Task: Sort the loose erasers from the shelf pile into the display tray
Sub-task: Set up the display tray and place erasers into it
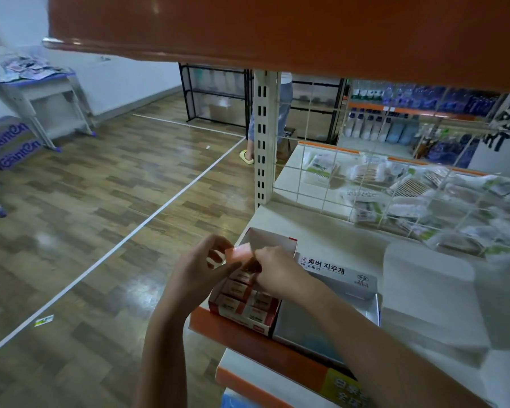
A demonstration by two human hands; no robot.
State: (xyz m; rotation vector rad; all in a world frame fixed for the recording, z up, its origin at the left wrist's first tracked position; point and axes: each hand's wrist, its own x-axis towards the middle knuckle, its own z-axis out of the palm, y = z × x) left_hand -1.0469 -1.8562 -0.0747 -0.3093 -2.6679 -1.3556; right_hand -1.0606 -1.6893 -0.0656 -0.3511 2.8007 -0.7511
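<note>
Two hands are in view, the left hand and the right hand, and between them they hold one pink eraser. One display tray sits on the shelf, with three rows of wrapped erasers showing in it, though how many lie in each row is hard to tell. Beside it stands one white lidded box, and two stacked cartons sit on the floor.
</note>
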